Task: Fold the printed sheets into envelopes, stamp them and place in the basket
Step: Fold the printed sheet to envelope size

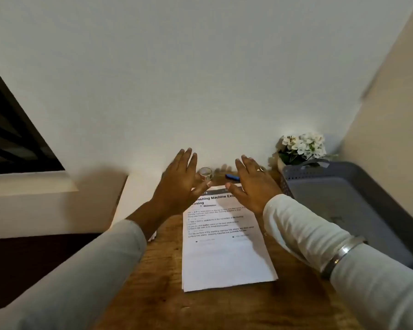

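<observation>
White sheets (224, 253) below spread fingers (184, 160)

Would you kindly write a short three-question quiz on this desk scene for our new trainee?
1. True or false: the left hand and right hand are both open and empty.
2. Which side of the printed sheets is the grey basket on?
3. Has any sheet been folded? A) yes B) no

Key: 1 true. 2 the right. 3 B.
</observation>
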Action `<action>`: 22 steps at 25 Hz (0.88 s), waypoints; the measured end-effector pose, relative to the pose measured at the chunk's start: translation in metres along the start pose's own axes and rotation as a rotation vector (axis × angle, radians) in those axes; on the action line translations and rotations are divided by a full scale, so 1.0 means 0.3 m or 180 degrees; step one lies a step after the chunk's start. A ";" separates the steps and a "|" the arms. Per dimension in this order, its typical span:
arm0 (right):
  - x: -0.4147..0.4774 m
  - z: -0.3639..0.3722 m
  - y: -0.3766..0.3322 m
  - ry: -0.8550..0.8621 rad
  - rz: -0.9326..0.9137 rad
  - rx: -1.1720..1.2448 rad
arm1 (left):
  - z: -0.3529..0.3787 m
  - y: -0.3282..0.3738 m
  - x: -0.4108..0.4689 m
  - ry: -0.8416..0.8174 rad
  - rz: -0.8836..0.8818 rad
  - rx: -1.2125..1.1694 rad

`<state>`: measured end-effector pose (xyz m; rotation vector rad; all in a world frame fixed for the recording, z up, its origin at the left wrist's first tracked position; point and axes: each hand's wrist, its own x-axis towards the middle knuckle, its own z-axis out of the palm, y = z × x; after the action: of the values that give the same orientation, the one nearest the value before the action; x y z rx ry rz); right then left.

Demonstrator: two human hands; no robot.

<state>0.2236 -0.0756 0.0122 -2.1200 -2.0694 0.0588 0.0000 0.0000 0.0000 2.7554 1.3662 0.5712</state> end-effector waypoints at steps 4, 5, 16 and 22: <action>-0.023 0.144 0.028 -0.0505 0.0120 -0.0066 | 0.171 -0.010 -0.055 -0.0480 0.0028 0.0123; -0.023 0.172 0.030 -0.0613 0.0149 -0.0046 | 0.208 -0.017 -0.062 -0.0518 0.0016 0.0126; 0.010 0.371 0.042 -0.0795 0.0112 -0.0248 | 0.398 -0.060 -0.117 -0.0776 -0.0009 -0.0033; 0.004 0.406 0.030 -0.0627 0.0192 -0.0421 | 0.417 -0.079 -0.115 -0.0902 0.0017 0.0078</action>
<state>0.2140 -0.0623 -0.1090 -2.3413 -2.1714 0.1484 0.0036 0.0065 -0.1316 2.7259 1.3074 0.1547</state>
